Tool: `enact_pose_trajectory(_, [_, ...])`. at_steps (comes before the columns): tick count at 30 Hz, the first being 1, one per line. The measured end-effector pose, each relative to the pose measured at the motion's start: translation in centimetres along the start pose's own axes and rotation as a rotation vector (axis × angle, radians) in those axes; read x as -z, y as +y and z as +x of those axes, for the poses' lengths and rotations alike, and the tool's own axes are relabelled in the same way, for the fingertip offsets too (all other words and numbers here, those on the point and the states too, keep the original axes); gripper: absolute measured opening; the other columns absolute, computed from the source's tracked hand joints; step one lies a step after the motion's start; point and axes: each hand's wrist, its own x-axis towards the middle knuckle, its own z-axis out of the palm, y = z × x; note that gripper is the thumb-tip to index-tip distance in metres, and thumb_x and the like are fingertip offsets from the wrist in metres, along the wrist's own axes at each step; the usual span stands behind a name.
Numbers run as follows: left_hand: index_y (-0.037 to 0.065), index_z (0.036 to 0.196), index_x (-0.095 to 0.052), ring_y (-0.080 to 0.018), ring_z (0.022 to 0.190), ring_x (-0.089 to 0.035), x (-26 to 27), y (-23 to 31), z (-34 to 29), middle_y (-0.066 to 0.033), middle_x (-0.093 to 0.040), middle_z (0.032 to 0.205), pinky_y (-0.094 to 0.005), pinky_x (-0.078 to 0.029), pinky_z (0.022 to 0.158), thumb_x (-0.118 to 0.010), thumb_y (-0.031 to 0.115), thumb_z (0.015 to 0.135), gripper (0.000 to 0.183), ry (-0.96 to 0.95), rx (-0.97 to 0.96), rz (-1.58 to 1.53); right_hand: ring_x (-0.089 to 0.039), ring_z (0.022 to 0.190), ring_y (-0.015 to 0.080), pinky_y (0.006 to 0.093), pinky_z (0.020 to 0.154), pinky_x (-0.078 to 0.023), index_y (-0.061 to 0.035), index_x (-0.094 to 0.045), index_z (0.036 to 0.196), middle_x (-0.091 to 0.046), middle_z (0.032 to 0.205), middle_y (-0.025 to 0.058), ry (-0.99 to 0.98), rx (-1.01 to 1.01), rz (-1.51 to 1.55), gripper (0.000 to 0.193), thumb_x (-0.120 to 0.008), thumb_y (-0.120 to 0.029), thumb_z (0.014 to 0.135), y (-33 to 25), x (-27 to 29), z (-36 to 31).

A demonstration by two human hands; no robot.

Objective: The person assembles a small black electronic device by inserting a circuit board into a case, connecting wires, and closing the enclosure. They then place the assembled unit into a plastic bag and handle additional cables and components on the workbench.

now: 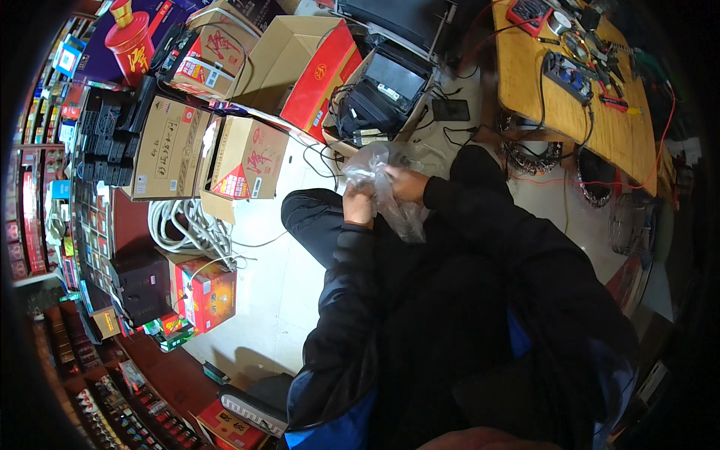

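Note:
A clear plastic bag (407,219) is bunched up between my two hands, just above my knees. My left hand (358,204) grips its gathered part from the left side. From the right, my right hand (406,184) has its fingers closed on the same crumpled plastic. Part of the bag puffs up beyond the hands and part hangs down toward my lap. Whether anything lies inside it I cannot make out.
Ahead stands an open carton (420,124) of black electronics and cables, with a black flat device (451,110) on the floor beside it. A wooden table (517,67) with tools is at right. Cartons (169,150) and a coiled white hose (180,229) lie left.

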Motion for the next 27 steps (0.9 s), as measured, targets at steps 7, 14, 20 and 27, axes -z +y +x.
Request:
enact_pose_trajectory(7, [0.0, 0.145, -0.047, -0.0319, 0.121, -0.054, -1.8, 2.3, -1.4, -0.0157, -0.053, 0.139, -0.0406, -0.044, 0.103, -0.085, 0.041, 0.084, 0.083, 0.177, -0.176, 0.359, -0.07, 0.084, 0.0183, 0.0317, 0.077, -0.055, -0.0007, -0.073, 0.11, -0.075, 0.098, 0.008, 0.301, 0.377, 0.236, 0.021, -0.073, -0.01, 0.091, -2.4, 2.9, -1.9])
enact_pose_trajectory(14, [0.001, 0.132, -0.06, -0.0258, 0.1, -0.068, -6.2, 3.8, -0.2, -0.0115, -0.07, 0.116, -0.0407, -0.056, 0.087, -0.07, 0.021, 0.097, 0.042, -0.332, 0.248, -0.146, -0.067, 0.096, 0.0205, 0.0371, 0.09, -0.052, -0.0002, -0.068, 0.119, -0.074, 0.104, 0.0111, 0.277, 0.468, -0.15, 0.034, -0.071, -0.02, 0.092, -2.4, 2.4, -4.0])
enact_pose_trajectory(20, [-0.003, 0.117, -0.066, -0.0286, 0.091, -0.069, -7.8, 1.3, 2.5, -0.0122, -0.071, 0.104, -0.0396, -0.057, 0.082, -0.059, 0.005, 0.088, 0.03, -0.205, 0.042, -0.102, -0.068, 0.107, 0.0235, 0.0373, 0.076, -0.059, 0.0014, -0.061, 0.125, -0.07, 0.117, 0.0183, 0.491, 0.192, 0.014, 0.06, -0.085, -0.031, 0.081, -1.9, 5.5, -9.0])
enact_pose_trajectory(27, [-0.005, 0.131, -0.059, -0.0271, 0.106, -0.067, -7.1, 1.5, 7.5, -0.0163, -0.067, 0.123, -0.0423, -0.056, 0.093, -0.057, 0.01, 0.095, 0.039, -0.345, 0.007, -0.13, -0.058, 0.127, 0.038, 0.0518, 0.092, -0.058, -0.0061, -0.009, 0.164, -0.043, 0.151, 0.028, 0.579, -0.24, 0.639, 0.131, -0.087, -0.06, 0.074, 3.4, 8.3, -13.4])
